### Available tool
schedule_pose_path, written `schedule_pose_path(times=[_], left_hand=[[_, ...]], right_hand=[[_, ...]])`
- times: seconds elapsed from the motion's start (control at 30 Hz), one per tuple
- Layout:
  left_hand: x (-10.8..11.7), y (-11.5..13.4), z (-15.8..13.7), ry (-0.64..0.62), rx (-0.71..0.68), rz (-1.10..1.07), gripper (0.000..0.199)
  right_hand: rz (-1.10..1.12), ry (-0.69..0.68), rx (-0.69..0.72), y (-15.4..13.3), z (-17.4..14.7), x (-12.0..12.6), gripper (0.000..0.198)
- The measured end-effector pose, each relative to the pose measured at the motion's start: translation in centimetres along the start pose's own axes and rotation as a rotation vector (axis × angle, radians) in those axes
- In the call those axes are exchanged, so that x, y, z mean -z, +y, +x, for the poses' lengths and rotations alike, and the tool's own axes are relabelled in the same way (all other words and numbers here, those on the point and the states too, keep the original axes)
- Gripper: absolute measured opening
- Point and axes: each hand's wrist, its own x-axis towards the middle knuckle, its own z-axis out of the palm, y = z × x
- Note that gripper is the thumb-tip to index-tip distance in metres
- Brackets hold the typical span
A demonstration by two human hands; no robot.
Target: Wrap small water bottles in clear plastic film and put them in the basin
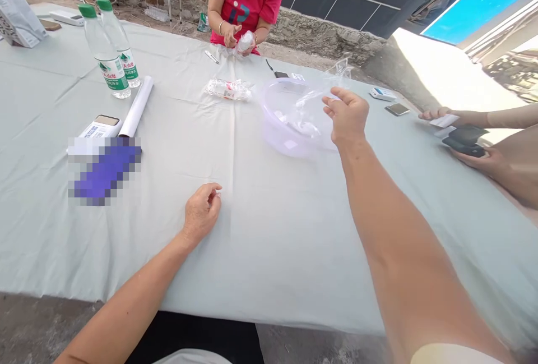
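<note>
My right hand (349, 113) is raised over the right side of a translucent lilac basin (275, 137), its fingers pinched on crumpled clear plastic film (309, 97). The film hangs toward the basin, where more clear plastic and some white bits lie. On the tablecloth nearer to me rests my left hand (202, 212), fingers curled together; whatever is between its fingertips is too small to make out. Left of the basin lies a clear plastic-wrapped package with red and white print (229, 90).
Two green-capped water bottles (110, 69) stand at left by a white roll (138, 103), a phone box (98, 127) and a blurred purple item (105, 173). Across the table, a person in pink (247, 2) handles a clear wrapped object. Another person's hands (483, 156) hold dark items at right.
</note>
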Motion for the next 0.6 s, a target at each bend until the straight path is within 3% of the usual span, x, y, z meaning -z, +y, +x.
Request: schedule_pose_path(times=[0.1, 0.2, 0.3, 0.37, 0.4, 0.5, 0.6], left_hand=[[0.4, 0.5, 0.1, 0.022, -0.020, -0.072, 0.022], [1.3, 1.1, 0.3, 0.020, -0.117, -0.152, 0.040], [2.2, 1.5, 0.5, -0.110, -0.219, -0.216, 0.068], [2.5, 1.6, 0.5, -0.245, -0.225, -0.269, 0.068], [2.4, 1.6, 0.5, -0.311, -0.200, -0.310, 0.059], [1.9, 1.7, 0.4, -0.433, -0.025, -0.486, 0.031], [1.4, 1.9, 0.5, -0.402, 0.218, -0.618, 0.034]], right_hand=[[0.341, -0.097, -0.069, -5.1, -6.6, 1.4, 0.027], [0.604, -0.276, -0.173, -9.5, -14.8, 2.0, 0.026], [0.728, -0.558, -0.398, -11.6, -21.1, 1.6, 0.024], [0.793, -0.681, -0.536, -11.6, -23.4, 0.9, 0.025], [0.827, -0.705, -0.588, -11.2, -24.1, 0.4, 0.025], [0.907, -0.634, -0.663, -9.5, -25.0, -1.2, 0.032], [0.909, -0.369, -0.683, -7.5, -25.5, -2.6, 0.040]])
